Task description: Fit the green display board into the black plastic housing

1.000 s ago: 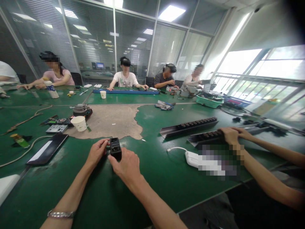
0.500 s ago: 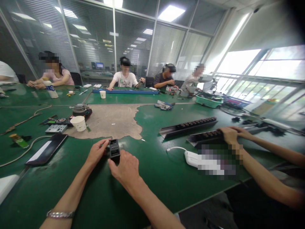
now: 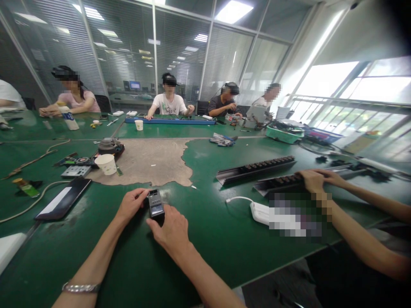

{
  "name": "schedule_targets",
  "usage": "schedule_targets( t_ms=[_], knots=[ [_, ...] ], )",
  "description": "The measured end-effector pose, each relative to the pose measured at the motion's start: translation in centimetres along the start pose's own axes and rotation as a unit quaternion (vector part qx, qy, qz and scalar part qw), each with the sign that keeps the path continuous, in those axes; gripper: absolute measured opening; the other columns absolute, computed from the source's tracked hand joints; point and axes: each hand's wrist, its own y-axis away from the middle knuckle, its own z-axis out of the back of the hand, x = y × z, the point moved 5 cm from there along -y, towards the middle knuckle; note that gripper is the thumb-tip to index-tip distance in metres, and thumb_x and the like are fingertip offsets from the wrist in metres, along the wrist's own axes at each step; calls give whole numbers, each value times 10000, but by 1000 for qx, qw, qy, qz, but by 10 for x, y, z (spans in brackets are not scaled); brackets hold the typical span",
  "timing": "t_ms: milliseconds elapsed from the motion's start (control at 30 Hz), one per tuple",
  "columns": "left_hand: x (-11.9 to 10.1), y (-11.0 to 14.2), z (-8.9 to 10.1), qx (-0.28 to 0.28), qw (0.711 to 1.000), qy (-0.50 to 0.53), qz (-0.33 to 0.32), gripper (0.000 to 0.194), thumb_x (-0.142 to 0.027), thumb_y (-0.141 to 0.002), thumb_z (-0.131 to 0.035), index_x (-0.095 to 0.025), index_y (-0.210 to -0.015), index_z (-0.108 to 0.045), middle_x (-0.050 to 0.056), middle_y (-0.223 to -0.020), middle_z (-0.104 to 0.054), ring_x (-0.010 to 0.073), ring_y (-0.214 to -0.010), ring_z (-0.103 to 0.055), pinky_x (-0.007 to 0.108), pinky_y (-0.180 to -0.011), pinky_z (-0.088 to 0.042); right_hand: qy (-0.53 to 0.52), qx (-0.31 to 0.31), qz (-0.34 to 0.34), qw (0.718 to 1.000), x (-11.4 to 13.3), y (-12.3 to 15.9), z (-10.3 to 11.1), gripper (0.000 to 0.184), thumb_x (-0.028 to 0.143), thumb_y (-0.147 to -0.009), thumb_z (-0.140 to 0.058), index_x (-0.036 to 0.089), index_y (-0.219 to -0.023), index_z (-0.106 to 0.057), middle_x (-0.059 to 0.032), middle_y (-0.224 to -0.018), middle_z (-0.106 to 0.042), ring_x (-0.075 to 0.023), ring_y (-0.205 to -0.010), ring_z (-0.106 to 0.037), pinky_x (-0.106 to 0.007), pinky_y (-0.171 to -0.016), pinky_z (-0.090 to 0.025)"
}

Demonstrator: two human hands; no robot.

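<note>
1. at the left, the dark slab [image 3: 64, 200] lies flat on the green tabletop [image 3: 199, 267], no change there, and the paper cup [image 3: 105, 164] stands just where we saw it a second ago.
2. here's our left hand [image 3: 132, 205], steady, fingers pinched narrow on the far left edge of the black block [image 3: 156, 202].
3. and the block itself, right between our two hands: it has just tipped! its upper face, dark half a second ago, now catches the light, and the nearer window shines pale. we'd judge that the handling has gone into turning this face, with the grip kept as it was. whether the underside touches the tabletop, we cannot tell.
4. on to our right hand [image 3: 172, 224], thumb at the near end, fingers curled on the right side, holding the block; some fingertips are hidden from us.
5. across from us, a co-worker's hand [image 3: 190, 109] is up above the blue bar [image 3: 170, 121]; a second ago it was down.
6. far right, the neighbour's hands [image 3: 313, 180] stay on the black channel [image 3: 278, 185], well apart from our block.
</note>
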Motion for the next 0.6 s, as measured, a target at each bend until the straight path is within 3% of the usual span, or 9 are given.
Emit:
schedule_targets(
  t_ms=[200, 367, 600],
  knots=[
    [5, -2, -1, 11, 1000, -7, -2, 491, -588, -830, -547, -168, -1005, -730, -30, -513, -524, 137, -466, -486, 215, -446, -339, -28, -5, -5, 1000, -1, 2, -4, 371, 504, -829, -606, 206, -1049, -584, -79, -971, -679, -255, -904, -659, -336, -773, -477],
    [13, -3, 0, -23, 999, 29, 25, 545, -610, -837, -519, -179, -1129, -681, -15, -592, -586, 134, -476, -501, 207, -425, -347, -50, -22, -4, 999, 3, 1, -1, 317, 457, -833, -607, 205, -1025, -592, -69, -951, -688, -242, -895, -662, -320, -777, -475],
    [13, -4, 0, -10, 998, 58, 34, 559, -624, -859, -485, -153, -1094, -673, 32, -708, -655, 111, -471, -492, 186, -398, -335, -82, -72, 50, 993, 11, -5, 38, 273, 433, -867, -572, 223, -1039, -598, -35, -962, -682, -195, -878, -644, -260, -740, -455]
  ],
)
